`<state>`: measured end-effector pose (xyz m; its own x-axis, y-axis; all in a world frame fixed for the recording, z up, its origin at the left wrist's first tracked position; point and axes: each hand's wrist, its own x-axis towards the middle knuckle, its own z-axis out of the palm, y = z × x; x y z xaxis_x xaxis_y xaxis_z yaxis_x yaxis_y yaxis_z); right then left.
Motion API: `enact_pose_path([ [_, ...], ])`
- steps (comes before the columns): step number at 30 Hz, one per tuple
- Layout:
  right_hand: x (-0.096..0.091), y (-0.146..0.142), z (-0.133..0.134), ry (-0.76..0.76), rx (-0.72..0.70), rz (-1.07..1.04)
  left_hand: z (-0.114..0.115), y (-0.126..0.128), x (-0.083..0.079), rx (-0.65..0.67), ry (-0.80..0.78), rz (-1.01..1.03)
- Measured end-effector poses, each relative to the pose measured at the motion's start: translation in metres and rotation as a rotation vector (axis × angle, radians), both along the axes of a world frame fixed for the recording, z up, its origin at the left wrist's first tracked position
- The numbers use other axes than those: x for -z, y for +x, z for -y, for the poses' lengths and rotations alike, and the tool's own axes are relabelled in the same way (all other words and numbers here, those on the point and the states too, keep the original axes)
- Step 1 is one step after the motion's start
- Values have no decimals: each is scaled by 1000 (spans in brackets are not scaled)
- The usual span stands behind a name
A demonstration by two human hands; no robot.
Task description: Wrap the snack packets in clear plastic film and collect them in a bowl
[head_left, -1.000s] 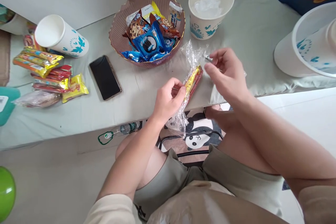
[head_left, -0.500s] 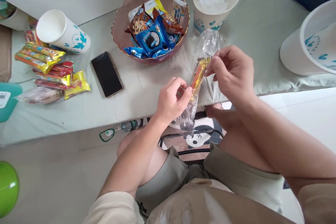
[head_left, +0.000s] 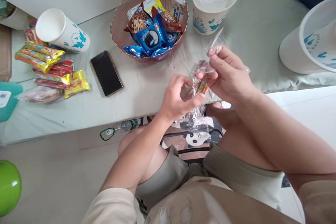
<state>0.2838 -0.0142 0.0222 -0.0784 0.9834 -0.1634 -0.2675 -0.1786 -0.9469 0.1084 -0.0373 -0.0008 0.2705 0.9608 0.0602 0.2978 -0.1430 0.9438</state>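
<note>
A clear plastic bag (head_left: 195,113) hangs between my hands over the front edge of the covered bench. My right hand (head_left: 227,71) is closed on its upper part, and a crumpled corner sticks up past the fingertips. Inside the bag, a yellow and orange snack packet (head_left: 202,87) shows in part; the hands and creased film hide the rest. My left hand (head_left: 177,99) is at the bag's left side, its thumb and fingers spread apart in a curve. The thumb passes in front of the bag; whether it presses on the film is unclear.
A ribbed bowl (head_left: 115,38) of wrapped biscuits stands behind my hands, beside a paper cup (head_left: 207,24) containing clear plastic. Leftward are a phone (head_left: 106,73), several snack packets (head_left: 52,73) and a tilted paper cup (head_left: 63,31). A white bin (head_left: 291,52) is at right.
My left fingers have spread off the snack packet. My right hand has turned and gathered the bag's top. The packet sits lower and is more hidden, and the bag is more bunched.
</note>
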Motion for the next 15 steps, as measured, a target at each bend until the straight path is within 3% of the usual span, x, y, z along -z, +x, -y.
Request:
enact_pose_path([
  [4, -4, -1, 6, 87, -59, 139, 0, 1, -6, -25, -168, 4],
  [8, 0, 6, 12, 309, -26, 550, -4, -14, -7, -92, -411, 215],
  [11, 8, 9, 16, 523, -248, 893, -5, -27, -10, -138, -530, 243],
  [13, 16, 9, 18, 651, -416, 1039, -5, -36, -13, -178, -525, 169],
  [15, 22, 8, 20, 736, -497, 1112, -5, -46, -16, -249, -486, 83],
])
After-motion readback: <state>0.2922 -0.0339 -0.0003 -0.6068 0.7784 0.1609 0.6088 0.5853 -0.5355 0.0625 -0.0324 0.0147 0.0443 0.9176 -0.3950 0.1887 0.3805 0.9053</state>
